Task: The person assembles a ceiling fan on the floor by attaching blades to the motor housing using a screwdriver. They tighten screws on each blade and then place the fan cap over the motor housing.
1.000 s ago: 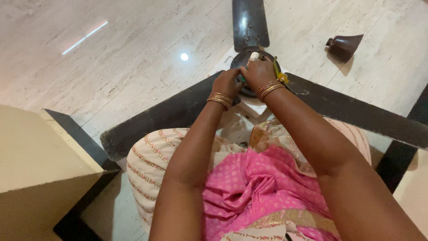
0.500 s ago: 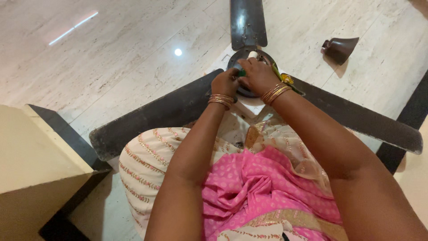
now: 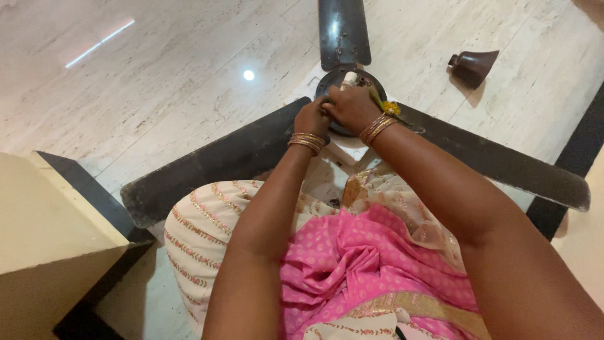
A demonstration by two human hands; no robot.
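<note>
A dark ceiling fan lies on the floor with its round hub (image 3: 371, 80) in front of me and three blades spread out. My left hand (image 3: 313, 118) rests at the hub's near-left rim with its fingers curled; what they hold is hidden. My right hand (image 3: 352, 107) lies on top of the hub, touching the left hand, closed around a slim tool with a yellow-green handle (image 3: 391, 108) that sticks out past my wrist. A small white part (image 3: 349, 79) shows just above my fingers. Both wrists carry gold bangles.
Fan blades reach to the far side (image 3: 343, 28), the left (image 3: 214, 164) and the right (image 3: 503, 167). A brown bell-shaped fan cup (image 3: 475, 66) lies on the pale marble floor at the far right. A cream block on a black base (image 3: 56, 239) stands at the left. Pink and cream cloth covers my lap (image 3: 352, 252).
Both hands have stayed on the hub, working close together. My head has shifted a little, so the fan sits slightly higher and further left in the view.
</note>
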